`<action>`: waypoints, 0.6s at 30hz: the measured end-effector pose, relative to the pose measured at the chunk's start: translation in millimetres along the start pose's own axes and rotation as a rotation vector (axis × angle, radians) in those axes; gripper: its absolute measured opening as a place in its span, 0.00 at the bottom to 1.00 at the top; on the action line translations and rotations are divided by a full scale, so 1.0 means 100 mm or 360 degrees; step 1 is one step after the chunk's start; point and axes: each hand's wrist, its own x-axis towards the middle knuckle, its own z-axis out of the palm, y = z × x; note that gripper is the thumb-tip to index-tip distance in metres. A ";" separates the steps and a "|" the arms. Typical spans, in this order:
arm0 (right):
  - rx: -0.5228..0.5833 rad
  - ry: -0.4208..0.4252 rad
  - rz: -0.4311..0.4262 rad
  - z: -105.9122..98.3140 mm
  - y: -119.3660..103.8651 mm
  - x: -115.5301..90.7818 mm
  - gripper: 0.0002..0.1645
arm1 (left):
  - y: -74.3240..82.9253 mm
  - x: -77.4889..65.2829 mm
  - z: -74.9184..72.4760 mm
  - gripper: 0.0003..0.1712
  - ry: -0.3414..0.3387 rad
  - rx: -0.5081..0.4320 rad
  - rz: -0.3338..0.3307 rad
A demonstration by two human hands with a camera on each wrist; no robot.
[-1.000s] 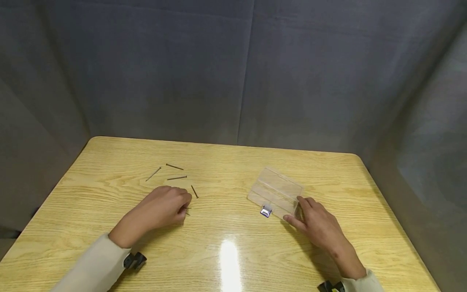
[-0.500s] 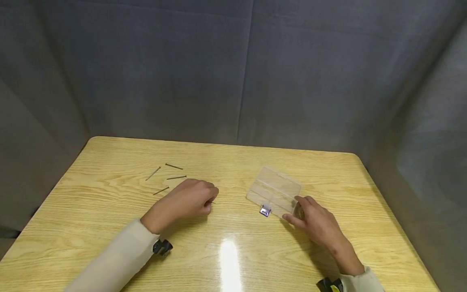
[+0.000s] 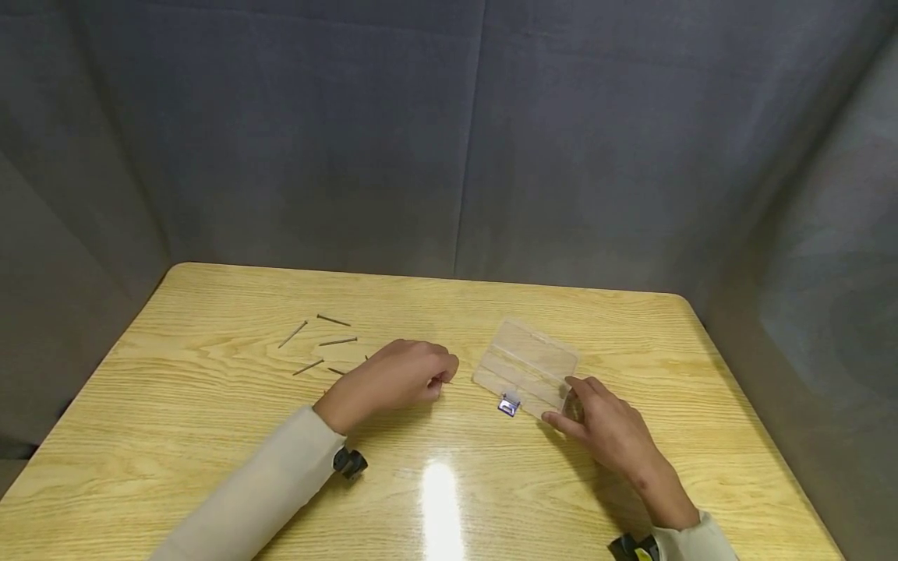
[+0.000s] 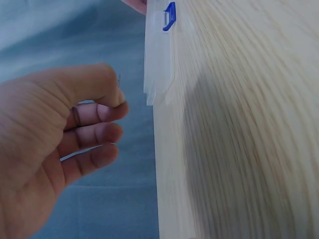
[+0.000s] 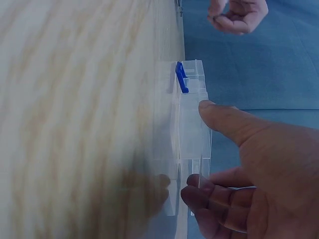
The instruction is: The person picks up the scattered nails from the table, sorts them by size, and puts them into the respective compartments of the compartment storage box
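My left hand is raised left of a clear plastic box. Thumb and forefinger pinch a thin nail, mostly hidden by the fingertips; the other fingers curl loosely. The box lies at an angle on the table, divided by ridges, its blue latch sticking out at the near edge. My right hand grips the box's right end, thumb on the near side and fingers around the far side, as the right wrist view also shows.
Several loose nails lie on the wooden table at the left, among them one slanted nail and one farther back. Some are partly hidden by the left arm. A dark grey curtain stands behind and beside the table.
My left hand has moved right from the nails toward the box, carrying a nail. More nails on the table have come into view behind it. The right hand keeps its grip almost unmoved.
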 end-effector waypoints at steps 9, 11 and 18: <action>-0.0012 -0.0002 -0.0015 0.00 0.00 0.00 0.46 | 0.04 0.24 0.10 0.10 0.0045 -0.0010 -0.0012; -0.0008 -0.0004 -0.0017 0.00 0.00 0.00 0.46 | 0.04 0.28 0.12 0.09 0.0069 -0.0017 -0.0021; -0.0009 -0.0002 -0.0023 0.00 0.01 0.01 0.46 | 0.08 0.45 0.21 0.07 0.0135 0.0021 -0.0030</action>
